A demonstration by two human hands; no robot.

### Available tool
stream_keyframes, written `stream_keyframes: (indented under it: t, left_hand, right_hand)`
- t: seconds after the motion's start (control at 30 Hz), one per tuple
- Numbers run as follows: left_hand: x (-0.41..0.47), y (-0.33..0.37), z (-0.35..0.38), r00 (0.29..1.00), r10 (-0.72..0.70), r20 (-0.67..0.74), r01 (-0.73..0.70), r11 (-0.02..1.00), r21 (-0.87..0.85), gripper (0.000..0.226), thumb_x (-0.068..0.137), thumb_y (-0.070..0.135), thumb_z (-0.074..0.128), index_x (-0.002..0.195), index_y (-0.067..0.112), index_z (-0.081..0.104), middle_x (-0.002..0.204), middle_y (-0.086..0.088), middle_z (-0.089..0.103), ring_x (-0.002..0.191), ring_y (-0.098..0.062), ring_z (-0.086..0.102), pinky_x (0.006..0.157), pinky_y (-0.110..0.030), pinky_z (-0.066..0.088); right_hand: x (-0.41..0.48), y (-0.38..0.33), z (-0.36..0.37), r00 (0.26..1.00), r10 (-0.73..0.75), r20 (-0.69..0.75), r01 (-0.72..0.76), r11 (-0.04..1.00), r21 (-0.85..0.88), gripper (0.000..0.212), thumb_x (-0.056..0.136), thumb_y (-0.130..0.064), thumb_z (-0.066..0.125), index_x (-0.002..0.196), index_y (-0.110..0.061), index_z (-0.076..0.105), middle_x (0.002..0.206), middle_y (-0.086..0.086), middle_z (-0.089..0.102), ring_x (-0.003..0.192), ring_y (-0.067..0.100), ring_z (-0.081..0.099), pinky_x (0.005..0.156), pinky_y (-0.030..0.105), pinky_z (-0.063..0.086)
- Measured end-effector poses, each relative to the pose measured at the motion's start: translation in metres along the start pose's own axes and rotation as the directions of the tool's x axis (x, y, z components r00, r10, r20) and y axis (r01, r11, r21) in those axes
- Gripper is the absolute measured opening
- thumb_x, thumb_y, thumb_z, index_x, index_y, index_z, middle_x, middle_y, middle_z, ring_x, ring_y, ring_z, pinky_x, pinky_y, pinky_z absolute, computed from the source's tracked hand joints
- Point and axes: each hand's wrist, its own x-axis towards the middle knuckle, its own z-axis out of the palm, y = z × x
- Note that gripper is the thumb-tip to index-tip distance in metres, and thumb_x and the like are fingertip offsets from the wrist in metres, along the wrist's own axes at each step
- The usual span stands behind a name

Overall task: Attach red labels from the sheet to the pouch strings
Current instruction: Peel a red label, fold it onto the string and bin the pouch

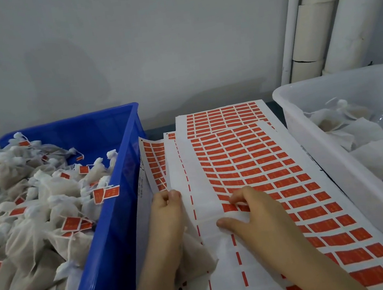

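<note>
The top sheet of red labels [256, 160] lies in front of me, its left columns stripped to white backing. My left hand [167, 222] holds a white fabric pouch [196, 254] against the sheet and pinches its thin string [163, 184] between thumb and fingertips. My right hand [257, 214] rests on the sheet, its fingertips picking at a red label [230, 207] at the edge of the remaining rows. The thumb lies flat on the bare backing.
A blue crate [125, 203] on the left is piled with several labelled pouches. A white tub [329, 150] on the right holds unlabelled pouches. More label sheets [221, 116] lie stacked underneath. The grey wall and white pipes [315, 16] stand behind.
</note>
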Motion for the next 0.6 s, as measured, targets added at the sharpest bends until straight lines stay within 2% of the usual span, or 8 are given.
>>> stream_keyframes:
  t: [0.1,0.23,0.3,0.43,0.5,0.6]
  left_hand:
    - [0.0009,-0.0013,-0.0002,1.000,0.009,0.000,-0.009,0.999,-0.050,0.020,0.097,0.033,0.045,0.113,0.023,0.052,0.095,0.003,0.061,0.073,-0.014,0.061,0.039,-0.018,0.046]
    - [-0.0015,0.0005,-0.0004,1.000,-0.009,-0.005,0.008,0.998,-0.068,0.020,0.097,0.033,0.045,0.111,0.021,0.055,0.087,0.003,0.062,0.068,-0.014,0.061,0.032,-0.014,0.043]
    - [-0.0005,0.0005,0.0001,1.000,0.008,-0.015,-0.008,0.999,-0.048,0.020,0.097,0.033,0.045,0.111,0.021,0.054,0.085,0.005,0.060,0.067,-0.012,0.059,0.035,-0.015,0.044]
    - [0.0015,-0.0006,0.0016,1.000,0.016,-0.010,-0.016,0.999,-0.051,0.016,0.097,0.033,0.045,0.108,0.023,0.053,0.085,0.008,0.057,0.068,-0.011,0.057,0.045,-0.019,0.045]
    - [0.0017,-0.0003,0.0013,1.000,0.019,-0.014,-0.020,0.998,-0.064,0.016,0.098,0.032,0.045,0.108,0.023,0.053,0.087,0.008,0.057,0.071,-0.012,0.057,0.051,-0.021,0.045]
    - [0.0021,-0.0007,0.0005,0.999,0.039,-0.022,-0.040,0.997,-0.058,0.014,0.098,0.031,0.045,0.107,0.024,0.053,0.086,0.008,0.058,0.070,-0.011,0.057,0.049,-0.020,0.045]
  right_hand:
    - [-0.0010,-0.0028,-0.0037,0.998,-0.046,-0.031,0.046,0.999,-0.009,0.034,0.075,-0.056,0.064,0.096,-0.040,0.042,0.102,-0.021,0.046,0.090,0.001,0.048,0.088,0.015,0.036]
    - [-0.0035,-0.0055,-0.0054,0.994,-0.108,-0.010,0.108,0.994,-0.026,0.022,0.082,-0.052,0.057,0.095,-0.035,0.055,0.095,-0.022,0.046,0.087,0.001,0.049,0.088,0.012,0.036]
    - [-0.0043,-0.0056,-0.0057,0.991,-0.133,-0.012,0.133,0.991,-0.017,0.019,0.085,-0.050,0.054,0.092,-0.033,0.056,0.092,-0.022,0.047,0.082,0.000,0.049,0.083,0.007,0.033]
    - [-0.0051,-0.0051,-0.0067,0.984,-0.176,-0.034,0.176,0.984,-0.008,0.023,0.088,-0.044,0.054,0.100,-0.028,0.064,0.090,-0.022,0.049,0.076,-0.004,0.048,0.071,-0.003,0.027]
    - [-0.0054,-0.0053,-0.0078,0.981,-0.189,-0.036,0.190,0.982,0.002,0.022,0.088,-0.042,0.053,0.101,-0.028,0.064,0.091,-0.022,0.050,0.074,-0.005,0.047,0.070,-0.005,0.026]
    - [-0.0063,-0.0048,-0.0082,0.982,-0.182,-0.052,0.185,0.982,0.044,0.017,0.087,-0.042,0.056,0.099,-0.031,0.061,0.091,-0.023,0.050,0.076,-0.005,0.049,0.072,-0.003,0.028]
